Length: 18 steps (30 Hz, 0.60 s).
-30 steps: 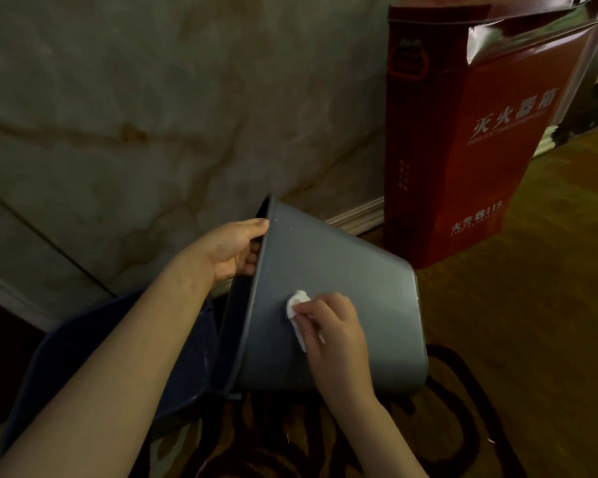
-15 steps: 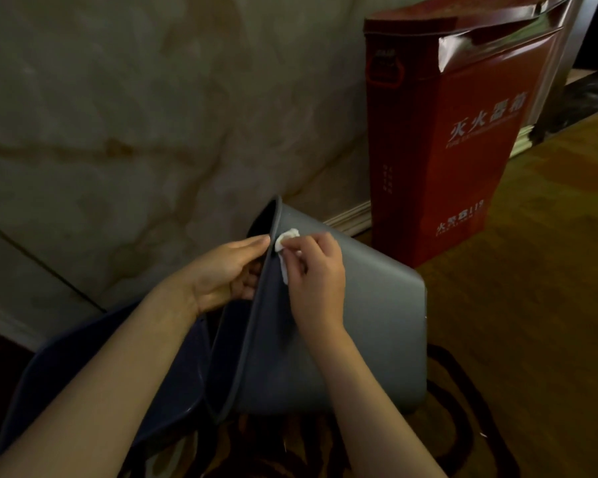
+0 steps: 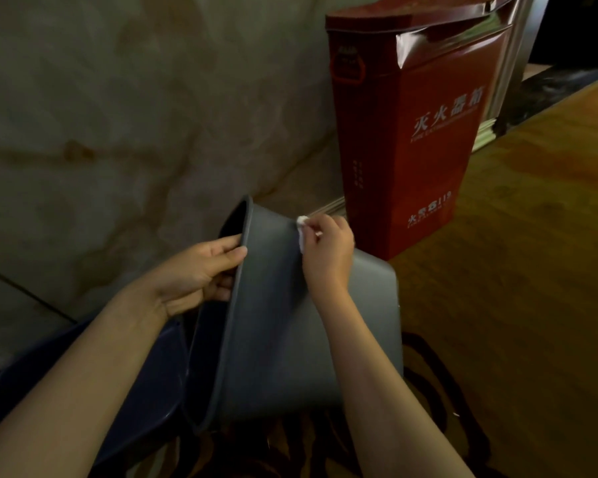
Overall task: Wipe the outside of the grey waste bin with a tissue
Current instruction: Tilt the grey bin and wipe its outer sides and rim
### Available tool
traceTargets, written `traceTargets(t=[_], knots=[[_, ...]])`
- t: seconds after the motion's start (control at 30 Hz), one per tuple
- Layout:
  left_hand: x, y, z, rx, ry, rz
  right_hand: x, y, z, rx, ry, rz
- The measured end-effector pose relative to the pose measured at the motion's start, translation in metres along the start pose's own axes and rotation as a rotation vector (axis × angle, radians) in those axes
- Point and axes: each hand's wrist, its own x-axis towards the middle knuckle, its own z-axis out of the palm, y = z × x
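Observation:
The grey waste bin [image 3: 277, 332] lies tipped on its side, its open mouth to the left and its base to the right. My left hand [image 3: 201, 270] grips the bin's rim, thumb on the outside and fingers inside. My right hand [image 3: 328, 250] holds a small white tissue [image 3: 301, 232] and presses it on the bin's upper outer edge, a little right of the rim. Most of the tissue is hidden under my fingers.
A tall red fire-extinguisher box [image 3: 408, 132] stands just behind the bin against the marble wall [image 3: 118, 115]. A dark blue bin [image 3: 83, 391] lies at lower left under my left arm. Patterned carpet [image 3: 515, 305] spreads to the right.
My right hand with the tissue has swept from the middle of the bin's side up to the rim, then right along the upper edge. My left hand has kept its grip on the rim.

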Motion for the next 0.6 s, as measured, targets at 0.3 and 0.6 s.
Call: traceTargets(t=[0.3, 0.6], knots=[[0.004, 0.001, -0.003, -0.015, 0.015, -0.023, -0.007, 0.103, -0.051, -0.148, 0.197, 0.407], [0.014, 0.002, -0.006, 0.010, 0.061, -0.029, -0.022, 0.132, -0.067, -0.067, 0.227, 0.584]])
